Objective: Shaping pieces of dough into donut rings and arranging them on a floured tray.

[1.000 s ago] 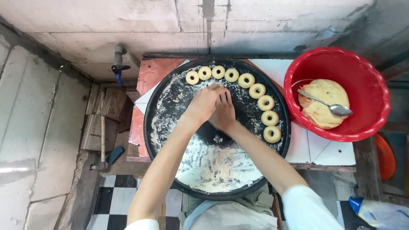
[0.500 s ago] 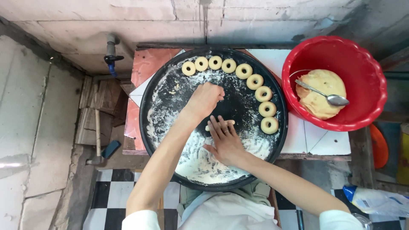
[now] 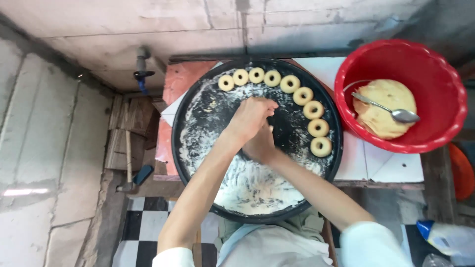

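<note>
Right hand [image 3: 261, 144] moved back up under left hand [image 3: 251, 117], both hands cupped together mid-tray [image 3: 198, 99], grip contents hidden, dough rings [image 3: 303, 95] along far rim, red bowl [image 3: 435, 64] right.

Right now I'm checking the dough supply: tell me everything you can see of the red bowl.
The red bowl is round, plastic-looking, with a wavy rim. It stands upright at the table's right end, beside the black round tray. Inside lies a pale yellow lump of dough with a metal spoon resting across it. Neither hand touches it.
</note>
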